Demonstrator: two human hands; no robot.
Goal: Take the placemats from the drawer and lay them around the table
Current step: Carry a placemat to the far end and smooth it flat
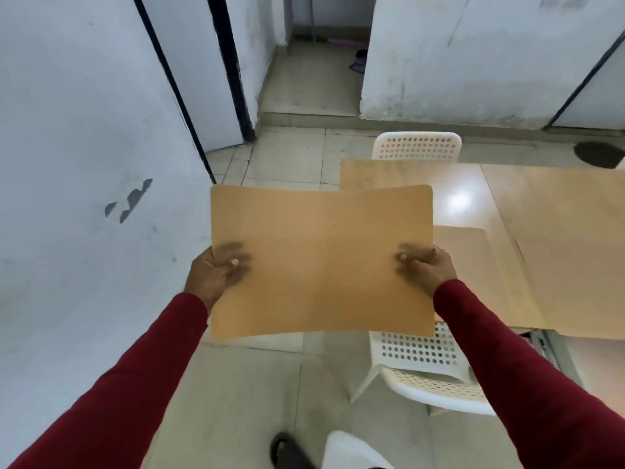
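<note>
— Where is the placemat?

— A tan placemat [321, 262] is held flat in mid-air at the centre of the scene, over the tiled floor [287, 157] and overlapping the near-left corner of the wooden table [541, 231], clear of its top.

— And the hands?

— The left hand [213, 275] pinches the mat's edge at nine o'clock, thumb on top and fingers curled beneath. The right hand [427, 269] grips the opposite edge at three o'clock the same way. Both arms wear dark red sleeves [111, 394].

— What surrounds them?

— A second mat [480, 272] lies on the table at three o'clock, just past the right hand. A white perforated chair [417, 147] stands at the table's far end at one o'clock; another [419, 363] sits at five o'clock, pushed against the near edge. A scuffed white wall [84, 130] fills nine o'clock. At six o'clock, a dark sandal [287, 451] rests on the floor.
</note>
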